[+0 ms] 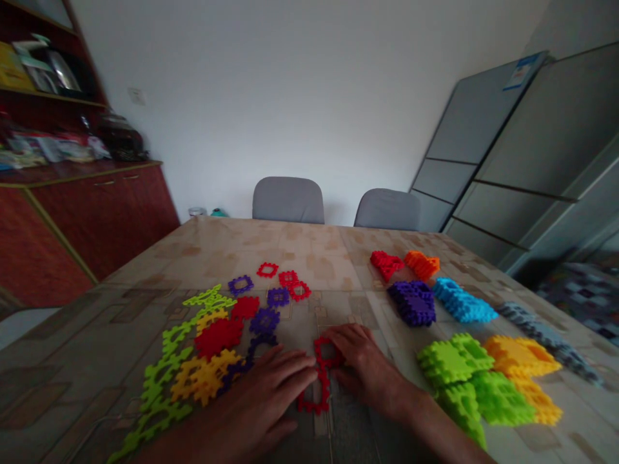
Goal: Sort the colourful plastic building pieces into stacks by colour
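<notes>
Both my hands rest on the patterned table (309, 258) near its front edge. Between them lie joined red frame-shaped plastic tiles (323, 377). My left hand (264, 399) lies flat with fingers stretched out, its fingertips touching the red tiles. My right hand (360, 364) has its fingers curled onto the upper red frame tile, pressing or pinching it. Left of my left hand spreads a loose scatter of flat tiles: green (162, 380), yellow (203, 380), red (220, 335) and purple (264, 322).
Stacks of tiles stand to the right: red (385, 263), orange (422, 263), purple (413, 301), blue (461, 301), green (459, 377), yellow (525, 367), grey (541, 335). Two grey chairs (287, 200) face the far edge. A red cabinet (87, 219) is left, grey panels (522, 148) right.
</notes>
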The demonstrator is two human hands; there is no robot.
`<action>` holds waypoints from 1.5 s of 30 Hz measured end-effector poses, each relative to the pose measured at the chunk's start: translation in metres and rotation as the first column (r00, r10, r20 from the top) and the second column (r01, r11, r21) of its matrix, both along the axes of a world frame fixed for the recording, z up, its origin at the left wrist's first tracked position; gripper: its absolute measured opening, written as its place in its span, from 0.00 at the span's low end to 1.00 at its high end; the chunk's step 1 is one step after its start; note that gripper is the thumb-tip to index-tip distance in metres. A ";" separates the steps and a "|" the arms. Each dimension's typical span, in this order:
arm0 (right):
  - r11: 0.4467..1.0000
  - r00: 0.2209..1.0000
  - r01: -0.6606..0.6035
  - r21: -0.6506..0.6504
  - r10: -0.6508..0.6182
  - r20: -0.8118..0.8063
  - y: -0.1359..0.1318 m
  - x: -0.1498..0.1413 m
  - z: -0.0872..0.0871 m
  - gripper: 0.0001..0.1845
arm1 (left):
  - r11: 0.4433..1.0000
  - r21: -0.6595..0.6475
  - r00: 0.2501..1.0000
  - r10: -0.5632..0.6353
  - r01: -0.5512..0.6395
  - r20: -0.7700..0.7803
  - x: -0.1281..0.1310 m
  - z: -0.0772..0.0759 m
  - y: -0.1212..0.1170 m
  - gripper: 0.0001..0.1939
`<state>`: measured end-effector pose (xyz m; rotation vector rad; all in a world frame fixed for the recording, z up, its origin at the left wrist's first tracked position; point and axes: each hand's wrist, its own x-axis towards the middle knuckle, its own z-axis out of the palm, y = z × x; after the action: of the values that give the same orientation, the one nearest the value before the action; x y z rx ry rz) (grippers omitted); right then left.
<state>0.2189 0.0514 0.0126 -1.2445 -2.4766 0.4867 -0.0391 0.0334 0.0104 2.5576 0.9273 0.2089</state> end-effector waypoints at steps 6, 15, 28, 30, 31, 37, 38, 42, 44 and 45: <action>0.999 0.998 0.016 0.034 -0.018 0.060 0.010 -0.002 -0.006 0.32 | 1.000 0.024 1.000 0.010 -0.011 0.002 0.016 0.004 -0.002 0.30; 0.995 0.996 -0.036 0.094 0.043 -0.079 -0.001 -0.003 0.002 0.43 | 0.986 0.090 0.988 0.132 -0.139 0.078 -0.030 -0.001 0.011 0.26; 0.943 0.939 -0.332 -0.013 0.329 -0.102 -0.020 -0.024 0.016 0.41 | 0.975 0.167 0.984 0.125 -0.145 0.127 -0.071 0.003 0.034 0.20; 0.967 0.965 -0.250 -0.055 0.244 -0.101 -0.024 -0.027 0.017 0.40 | 0.972 0.179 0.984 0.129 -0.149 0.122 -0.071 0.002 0.035 0.21; 0.980 0.981 -0.183 -0.082 0.176 -0.084 -0.026 -0.029 0.017 0.40 | 0.970 0.186 0.983 0.138 -0.158 0.118 -0.071 0.001 0.036 0.21; 0.988 1.000 -0.007 -0.151 0.010 0.014 -0.031 -0.039 -0.002 0.46 | 0.962 0.177 0.975 0.192 -0.210 0.112 -0.075 0.000 0.042 0.20; 0.989 1.000 -0.011 -0.145 0.012 0.004 -0.030 -0.039 -0.004 0.44 | 0.962 0.173 0.974 0.195 -0.212 0.112 -0.076 0.000 0.043 0.20; 0.994 0.998 -0.046 -0.100 0.043 -0.037 -0.029 -0.035 -0.003 0.41 | 0.961 0.163 0.971 0.203 -0.222 0.126 -0.080 0.002 0.045 0.19; 0.992 0.995 -0.092 -0.086 0.089 -0.045 -0.030 -0.033 0.001 0.41 | 0.958 0.158 0.965 0.217 -0.240 0.147 -0.084 0.003 0.048 0.19; 0.988 0.992 -0.123 -0.090 0.120 -0.046 -0.030 -0.032 0.003 0.41 | 0.956 0.154 0.962 0.226 -0.249 0.155 -0.085 0.003 0.050 0.19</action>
<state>0.1870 0.0213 0.0155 -1.1098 -2.5316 0.6585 -0.1245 0.0832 0.0138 2.5405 1.2105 0.5490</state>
